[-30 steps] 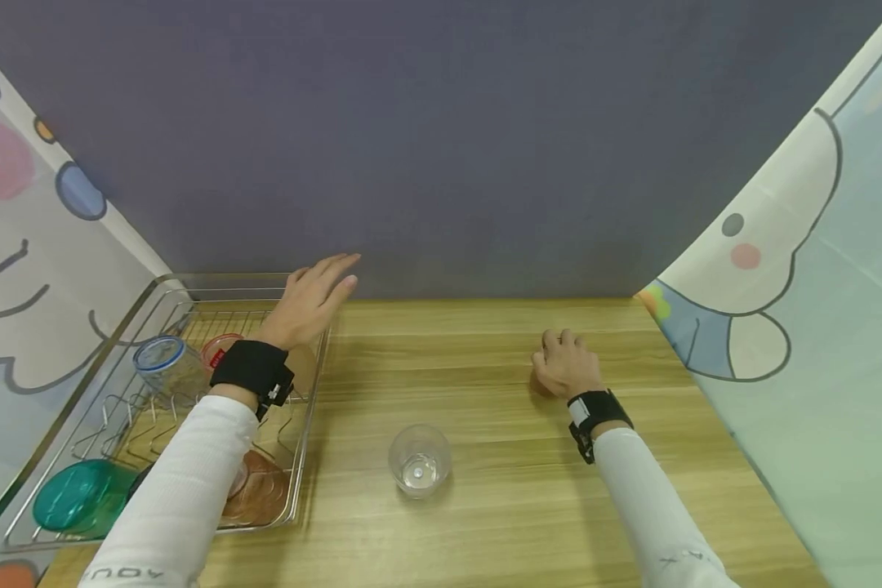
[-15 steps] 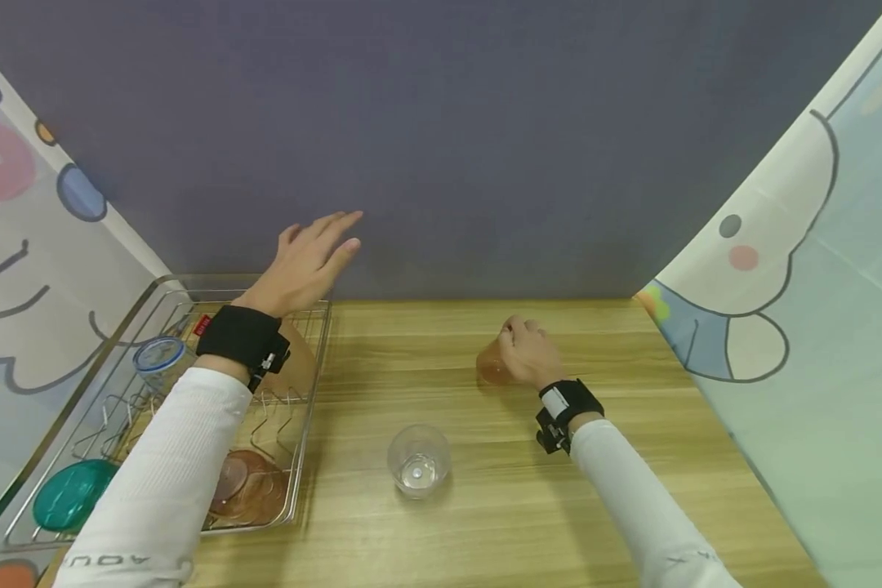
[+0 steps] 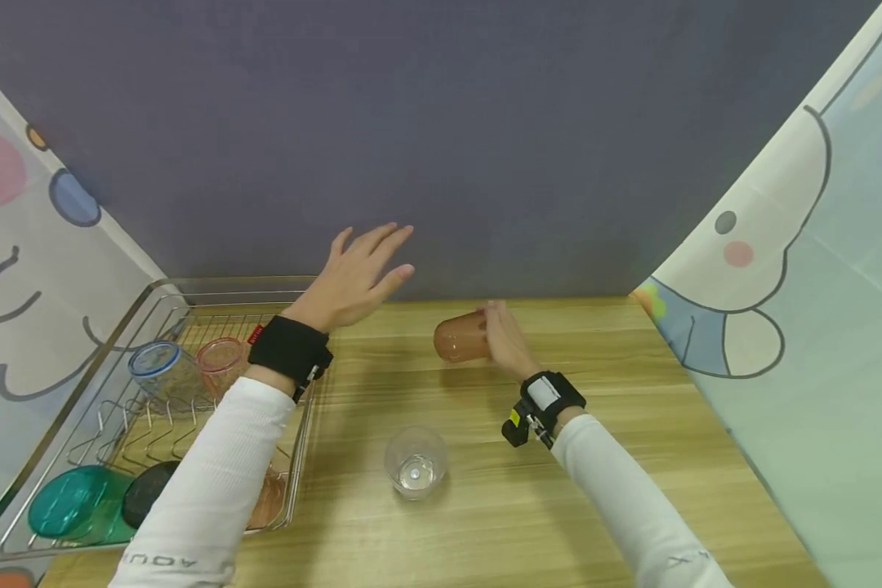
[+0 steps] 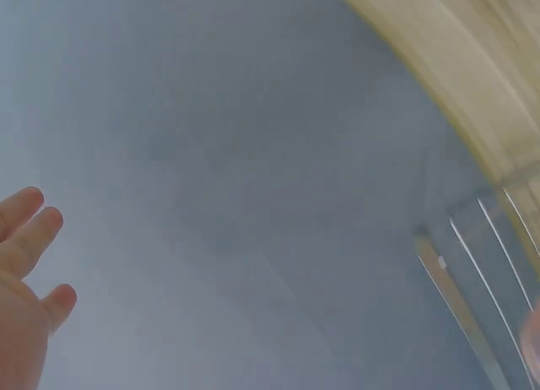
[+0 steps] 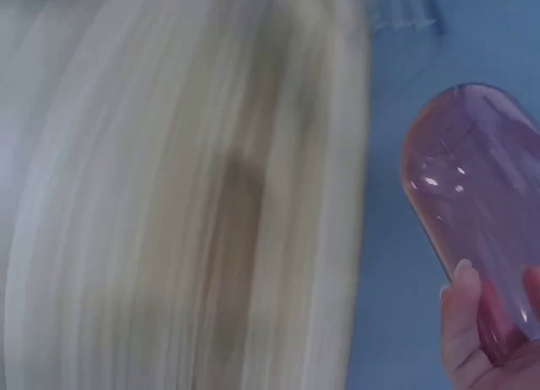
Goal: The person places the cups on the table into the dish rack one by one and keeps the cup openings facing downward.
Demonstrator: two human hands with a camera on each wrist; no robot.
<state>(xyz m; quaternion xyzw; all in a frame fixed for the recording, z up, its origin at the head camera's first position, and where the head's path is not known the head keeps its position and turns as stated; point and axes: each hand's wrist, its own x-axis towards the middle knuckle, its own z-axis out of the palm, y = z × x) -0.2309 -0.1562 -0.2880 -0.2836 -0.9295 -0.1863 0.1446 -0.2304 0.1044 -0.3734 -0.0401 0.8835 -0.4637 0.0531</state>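
My right hand (image 3: 505, 339) grips a translucent reddish-brown drinking glass (image 3: 459, 337) near one end and holds it over the back of the table. It is tipped on its side, its rounded closed end pointing left. In the right wrist view, fingers (image 5: 460, 310) and thumb wrap the lower part of that glass (image 5: 472, 175). My left hand (image 3: 353, 282) hovers above the back right corner of the wire dish rack (image 3: 70, 408), fingers spread and holding nothing. A clear glass (image 3: 415, 463) stands on the table between the two arms.
Inside the rack lie a blue-rimmed glass (image 3: 160, 371), a red-rimmed glass (image 3: 222, 363), a teal one (image 3: 73, 498), a black item (image 3: 147, 490) and a reddish-brown one (image 3: 267, 502), partly hidden by my left sleeve. A grey wall (image 3: 485, 163) closes off the table's back.
My right hand has moved left and lifted the reddish-brown glass from the table, tipping it sideways. My left hand has risen and shifted right, off the rack's middle.
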